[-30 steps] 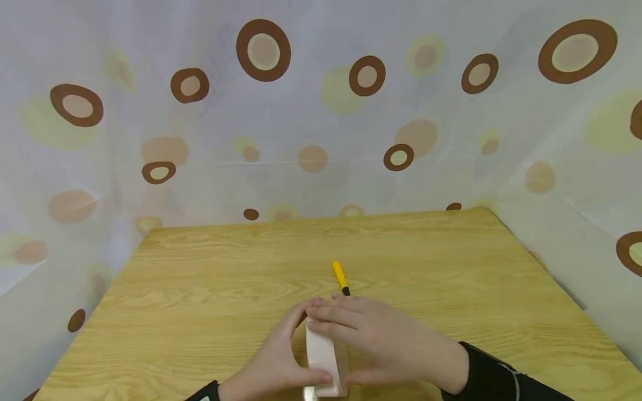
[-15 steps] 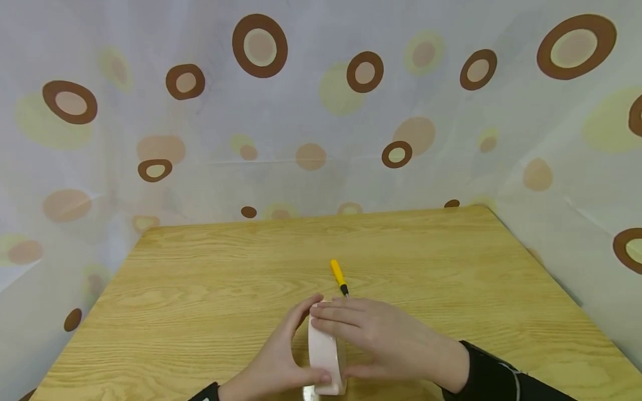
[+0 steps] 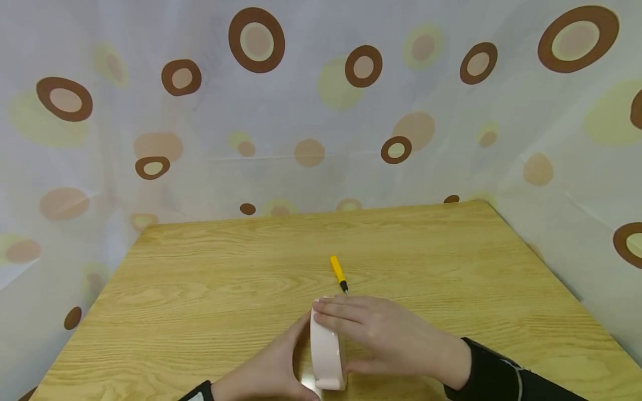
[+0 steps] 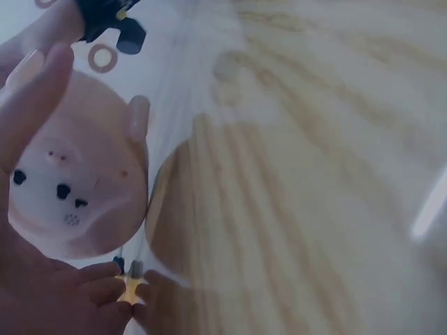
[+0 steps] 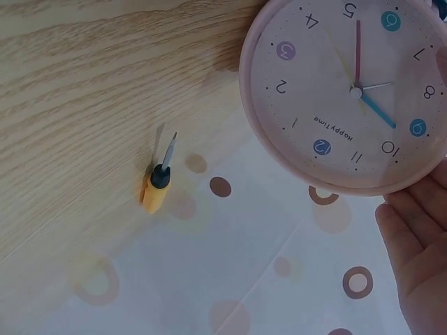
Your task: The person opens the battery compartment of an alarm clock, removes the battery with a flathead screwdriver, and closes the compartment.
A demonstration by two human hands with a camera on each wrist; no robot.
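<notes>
A round pink clock [image 3: 327, 350] stands on its edge on the wooden table [image 3: 210, 278], near the front. My left hand [image 3: 281, 362] cups its left side, which is the back [image 4: 77, 181], with a thumb and a fingertip [image 4: 138, 115] on the rim. My right hand [image 3: 353, 331] lies over the top and right side, fingers across the rim and thumb low. The right wrist view shows the dial [image 5: 349, 91] with coloured numerals, and my right hand's fingers [image 5: 419, 258] beside it. A small yellow-handled screwdriver [image 3: 339, 273] lies just behind the clock, also visible as the screwdriver [image 5: 157, 185] from the right wrist.
A white curtain [image 3: 311, 111] with brown and yellow circles hangs round the table at the back and both sides. Bare wood stretches left, right and behind the screwdriver.
My left hand's fingers have slid down from the clock's top to its left side. The clock has turned slightly and sits a little nearer. The screwdriver has not moved.
</notes>
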